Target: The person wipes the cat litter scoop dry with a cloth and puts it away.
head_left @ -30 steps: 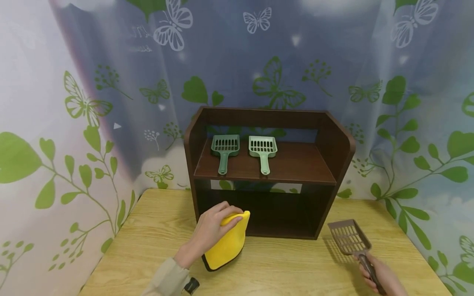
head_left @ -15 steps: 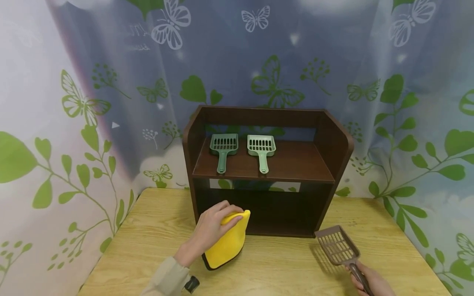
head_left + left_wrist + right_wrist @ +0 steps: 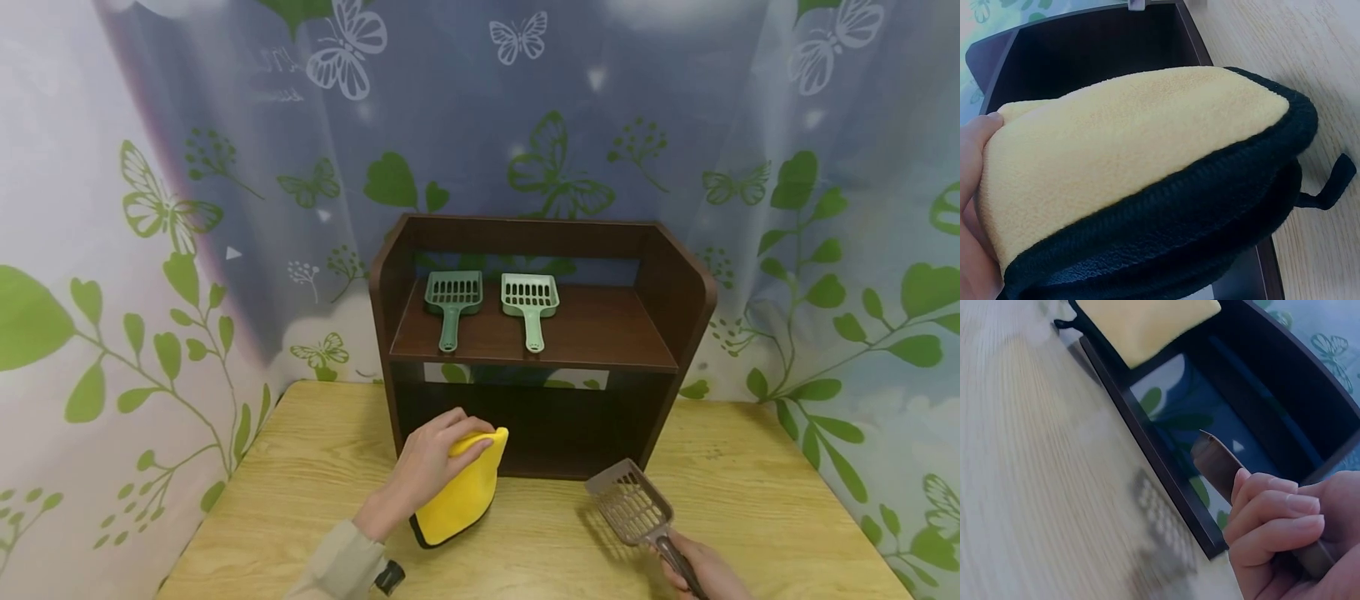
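Observation:
In front of the shelf's lower left, my left hand (image 3: 433,460) grips a folded yellow cloth (image 3: 467,492) with black edging. In the left wrist view the cloth (image 3: 1141,137) hangs folded over, its dark trim and a small loop showing. My right hand (image 3: 703,567) curls its fingers round the handle of a brown slotted litter scoop (image 3: 633,504), raised over the table near the shelf's lower right corner. Seen from the right wrist, the scoop (image 3: 1216,459) is edge-on. A dark green litter scoop (image 3: 454,292) and a light green one (image 3: 531,296) lie on the upper shelf, handles forward.
A dark brown two-tier shelf (image 3: 660,321) stands on the light wooden table (image 3: 757,483), against a wall covering (image 3: 450,100) printed with leaves and butterflies. The scoop's slotted shadow falls on the table.
My right hand has carried the brown litter scoop leftward, closer to the cloth and in front of the shelf's right side. The left hand and cloth have stayed in place.

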`<action>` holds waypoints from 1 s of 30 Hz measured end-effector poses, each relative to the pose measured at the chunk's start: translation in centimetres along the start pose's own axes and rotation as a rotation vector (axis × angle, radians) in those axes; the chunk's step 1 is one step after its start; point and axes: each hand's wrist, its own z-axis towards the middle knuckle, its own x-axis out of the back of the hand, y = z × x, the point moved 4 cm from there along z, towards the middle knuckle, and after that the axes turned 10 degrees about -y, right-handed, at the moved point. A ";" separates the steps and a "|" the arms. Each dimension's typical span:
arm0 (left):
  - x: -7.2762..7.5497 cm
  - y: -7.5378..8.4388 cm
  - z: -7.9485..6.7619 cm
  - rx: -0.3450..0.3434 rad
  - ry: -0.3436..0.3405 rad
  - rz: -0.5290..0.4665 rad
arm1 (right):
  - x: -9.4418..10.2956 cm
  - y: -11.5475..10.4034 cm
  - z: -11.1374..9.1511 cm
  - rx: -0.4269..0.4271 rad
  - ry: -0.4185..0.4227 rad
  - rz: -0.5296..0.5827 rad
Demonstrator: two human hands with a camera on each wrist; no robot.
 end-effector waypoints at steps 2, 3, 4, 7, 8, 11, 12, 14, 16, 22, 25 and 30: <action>-0.1 0.0 -0.1 -0.005 -0.003 0.008 | -0.6 -0.1 0.8 0.004 -0.017 -0.001; -0.1 0.0 -0.1 -0.010 -0.006 0.013 | -0.9 -0.2 1.2 0.005 -0.017 -0.015; -0.2 0.1 -0.1 -0.015 -0.008 0.023 | -1.2 -0.3 1.6 0.004 -0.015 -0.029; -0.3 0.1 -0.2 -0.026 -0.013 0.049 | -2.2 -0.6 2.8 -0.022 0.004 -0.067; -0.4 0.1 -0.2 -0.030 -0.013 0.057 | -2.5 -0.8 3.3 -0.030 0.015 -0.087; -0.4 0.1 -0.2 -0.039 -0.003 0.085 | -3.5 -1.2 4.6 -0.057 0.022 -0.119; -0.3 0.1 -0.2 -0.045 0.002 0.097 | -3.8 -1.3 5.0 -0.059 0.029 -0.134; -0.3 0.0 0.0 -0.058 0.010 0.127 | -4.3 -1.7 5.8 -0.071 0.041 -0.139; -0.2 -0.1 0.2 -0.076 0.015 0.168 | -4.9 -2.0 6.6 -0.085 0.063 -0.146; 1.2 0.5 1.8 -0.104 0.065 0.300 | -6.5 -3.3 8.8 -0.101 0.092 -0.198; 1.9 1.5 2.7 -0.121 0.105 0.345 | -7.5 -4.0 9.9 -0.071 0.069 -0.200; 1.2 3.2 3.8 -0.160 0.106 0.349 | -9.3 -5.3 11.5 -0.017 0.024 -0.174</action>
